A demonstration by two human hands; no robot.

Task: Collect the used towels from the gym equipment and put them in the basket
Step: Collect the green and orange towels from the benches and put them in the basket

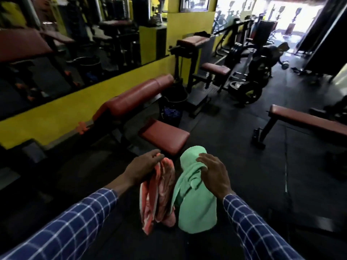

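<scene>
the left hand (144, 167) carries an orange-and-white striped towel (159, 196) and the right hand (212, 173) a green towel (195, 199). both cloths hang in front of the person, above the dark floor (244, 166), and just short of the small red seat pad (164, 136). each grip is partly hidden by cloth: the left seems closed on a fold of the striped towel, the right has its fingers spread over the top of the green one, which drapes over and under the hand, so it looks held more by draping than by a firm pinch.

the step in hand looks like the carry to the basket (172, 107), the dark bucket-like tub standing on the floor beside the long red bench (135, 98), well ahead of the hands. to do it well, i would gather the green towel into a proper clasp first, since a loose drape could slip, keep both tails off the floor, and walk round the seat pad rather than over it, then let each towel fall straight into the opening.

count: two towels, one per hand; one basket; no other towel shows plainly on the equipment, though the far machines are dim.
</scene>
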